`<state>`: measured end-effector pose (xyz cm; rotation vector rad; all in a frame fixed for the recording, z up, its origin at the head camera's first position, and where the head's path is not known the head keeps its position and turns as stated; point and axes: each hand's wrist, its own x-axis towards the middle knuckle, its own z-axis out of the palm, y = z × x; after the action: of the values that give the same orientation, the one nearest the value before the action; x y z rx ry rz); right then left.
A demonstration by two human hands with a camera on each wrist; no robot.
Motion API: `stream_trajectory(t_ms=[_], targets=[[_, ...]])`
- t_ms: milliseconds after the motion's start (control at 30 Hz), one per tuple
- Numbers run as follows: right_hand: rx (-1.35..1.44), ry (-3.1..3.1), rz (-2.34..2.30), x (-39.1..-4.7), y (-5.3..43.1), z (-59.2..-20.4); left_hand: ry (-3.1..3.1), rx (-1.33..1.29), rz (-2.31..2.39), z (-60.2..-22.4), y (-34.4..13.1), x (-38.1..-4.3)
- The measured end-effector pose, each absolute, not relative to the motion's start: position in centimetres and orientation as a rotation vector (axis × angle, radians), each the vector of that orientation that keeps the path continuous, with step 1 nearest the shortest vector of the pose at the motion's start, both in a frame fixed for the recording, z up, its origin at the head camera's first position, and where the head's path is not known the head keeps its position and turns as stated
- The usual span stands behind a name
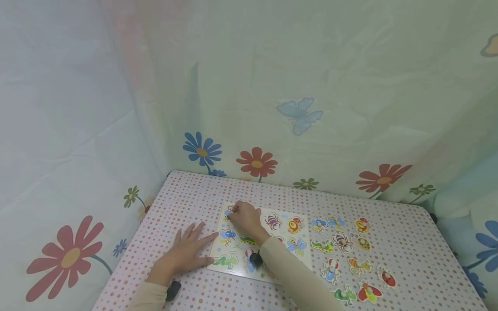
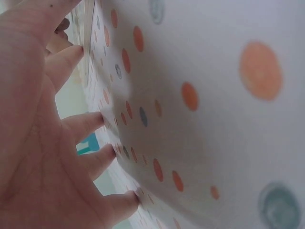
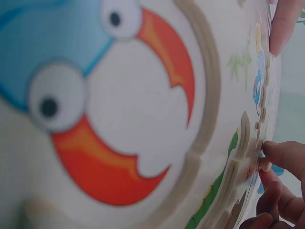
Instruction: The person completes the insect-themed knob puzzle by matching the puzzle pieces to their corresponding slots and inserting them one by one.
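Note:
My right hand [image 1: 246, 218] reaches over a wooden insect puzzle board [image 1: 233, 271] to its upper left corner. Thumb and fingers pinch a small wooden knob [image 3: 265, 165] there, close to the board's surface; the puzzle piece under it is mostly hidden by the hand. My left hand [image 1: 186, 248] rests with fingers spread on the dotted cloth, its thumb and index fingertip at the board's left edge. In the left wrist view the left hand [image 2: 43, 114] has its fingertips touching the cloth. A printed beetle recess [image 3: 200, 95] fills the near part of the right wrist view.
Right of the board lie several loose puzzle pieces, among them a caterpillar [image 1: 322, 246], a spider [image 1: 343, 242], a ladybird [image 1: 387, 277], a bee [image 1: 359, 265] and a grasshopper [image 1: 345, 295]. A flower-printed curtain [image 1: 241, 86] stands behind the dotted table [image 1: 186, 190].

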<state>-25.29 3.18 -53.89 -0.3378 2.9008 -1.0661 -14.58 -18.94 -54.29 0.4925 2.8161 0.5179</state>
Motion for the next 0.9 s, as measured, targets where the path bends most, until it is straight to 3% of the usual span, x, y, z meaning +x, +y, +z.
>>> stream_trajectory(t_ms=[900], targets=[[-0.352,2.94,-1.184,-23.8,7.4,-50.2,2.811,0.464,0.501,-53.9,-18.7,-14.5]])
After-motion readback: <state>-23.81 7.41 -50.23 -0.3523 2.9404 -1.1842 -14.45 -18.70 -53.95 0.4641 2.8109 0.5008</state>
